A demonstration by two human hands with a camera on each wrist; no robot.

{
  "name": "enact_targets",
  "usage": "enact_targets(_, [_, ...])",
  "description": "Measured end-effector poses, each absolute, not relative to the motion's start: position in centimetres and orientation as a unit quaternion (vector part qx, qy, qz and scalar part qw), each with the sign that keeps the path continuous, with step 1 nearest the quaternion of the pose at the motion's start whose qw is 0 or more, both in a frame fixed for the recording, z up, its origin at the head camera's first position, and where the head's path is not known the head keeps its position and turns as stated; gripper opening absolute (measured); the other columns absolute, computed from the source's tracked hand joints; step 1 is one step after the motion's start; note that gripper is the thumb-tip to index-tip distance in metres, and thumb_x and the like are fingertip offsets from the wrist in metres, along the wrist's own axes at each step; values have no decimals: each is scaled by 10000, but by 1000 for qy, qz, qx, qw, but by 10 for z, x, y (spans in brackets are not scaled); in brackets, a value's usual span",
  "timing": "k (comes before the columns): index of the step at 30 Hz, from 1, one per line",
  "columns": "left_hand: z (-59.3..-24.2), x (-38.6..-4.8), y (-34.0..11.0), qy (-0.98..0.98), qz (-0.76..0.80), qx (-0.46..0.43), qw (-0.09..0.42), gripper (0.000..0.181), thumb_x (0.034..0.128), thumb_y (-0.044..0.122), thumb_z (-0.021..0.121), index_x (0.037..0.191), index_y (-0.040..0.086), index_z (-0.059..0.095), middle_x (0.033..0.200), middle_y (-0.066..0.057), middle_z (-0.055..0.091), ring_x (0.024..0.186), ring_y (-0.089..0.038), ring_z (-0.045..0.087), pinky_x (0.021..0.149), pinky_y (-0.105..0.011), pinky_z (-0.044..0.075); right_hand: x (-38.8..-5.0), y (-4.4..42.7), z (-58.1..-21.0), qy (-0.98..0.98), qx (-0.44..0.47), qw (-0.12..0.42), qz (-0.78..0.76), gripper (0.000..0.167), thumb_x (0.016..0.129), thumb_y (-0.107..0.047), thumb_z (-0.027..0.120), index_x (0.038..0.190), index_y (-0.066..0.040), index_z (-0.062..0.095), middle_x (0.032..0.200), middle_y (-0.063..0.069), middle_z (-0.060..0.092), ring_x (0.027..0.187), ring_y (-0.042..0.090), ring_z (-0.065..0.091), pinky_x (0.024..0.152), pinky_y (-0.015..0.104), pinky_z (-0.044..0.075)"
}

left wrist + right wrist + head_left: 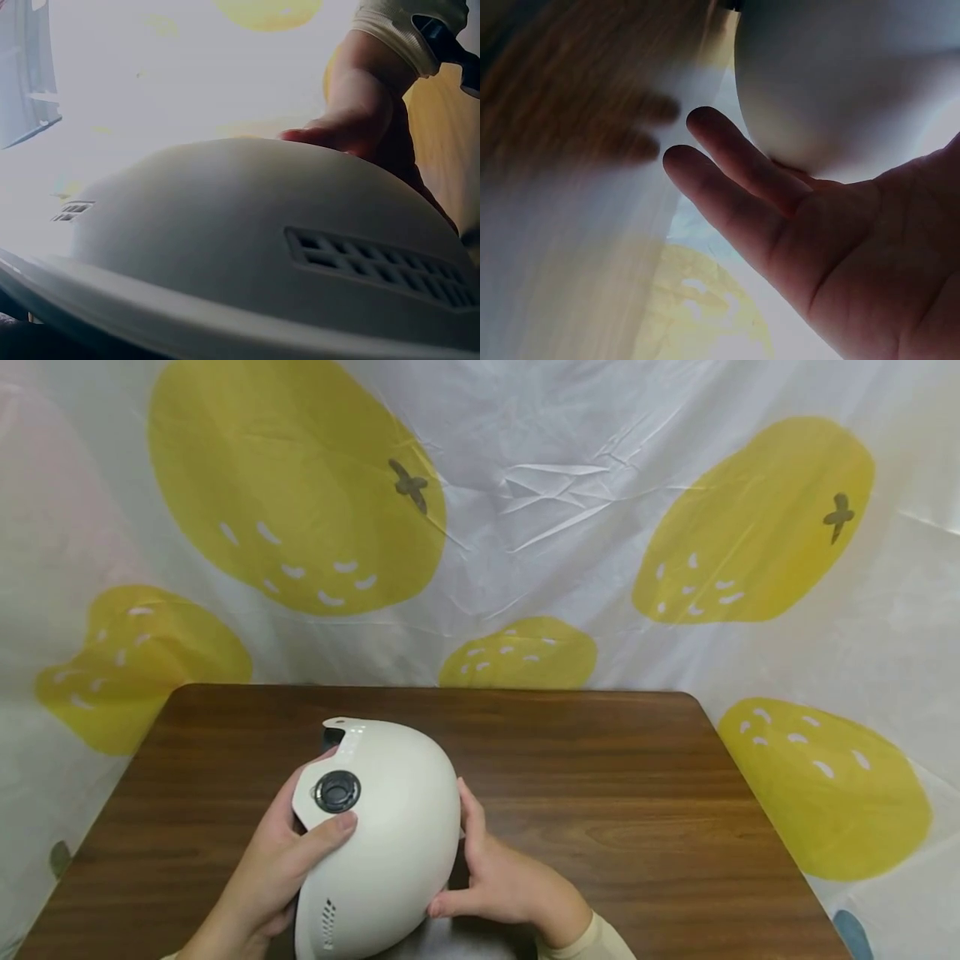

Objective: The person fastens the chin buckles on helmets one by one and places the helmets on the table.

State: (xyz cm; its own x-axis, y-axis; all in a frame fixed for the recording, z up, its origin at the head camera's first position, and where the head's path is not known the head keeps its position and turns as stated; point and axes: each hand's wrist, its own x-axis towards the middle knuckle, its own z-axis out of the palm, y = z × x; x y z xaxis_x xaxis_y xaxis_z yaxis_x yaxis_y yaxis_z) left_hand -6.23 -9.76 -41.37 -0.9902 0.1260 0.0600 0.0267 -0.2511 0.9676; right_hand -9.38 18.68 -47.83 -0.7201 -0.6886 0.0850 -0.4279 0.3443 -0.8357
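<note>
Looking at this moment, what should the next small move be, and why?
I'd probably bring two straight fingers of the right hand in against the white helmet. In the right wrist view they point away from the shell, while the left hand already grips the helmet's edge, thumb beside the round black fitting. Fuller contact would likely steady it.

Head view looks down; both close wrist views share the helmet.

The right hand shows behind a helmet — pale and vented.
</note>
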Motion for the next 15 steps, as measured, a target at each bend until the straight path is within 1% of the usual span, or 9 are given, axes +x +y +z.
enact_targets(11, [-415, -67, -102, 588, 804, 79, 53, 660, 1014, -78, 603, 1591, 173, 407, 1376, -85, 610, 1111, -228, 698, 824, -427, 626, -97, 183, -481, 807, -354, 132, -454, 1380, 873, -645, 803, 1648, -211, -254, 1775, 43, -99, 1608, 284, 133, 1265, 502, 206])
enact_targets(15, [-416, -69, -103, 586, 805, 80, 55, 664, 1012, -79, 604, 1593, 174, 405, 1377, -84, 611, 1113, -230, 700, 825, -430, 626, -98, 182, -481, 809, -346, 140, -455, 1379, 873, -627, 817, 1648, -235, -253, 1774, 27, -106, 1613, 271, 119, 1265, 502, 204])
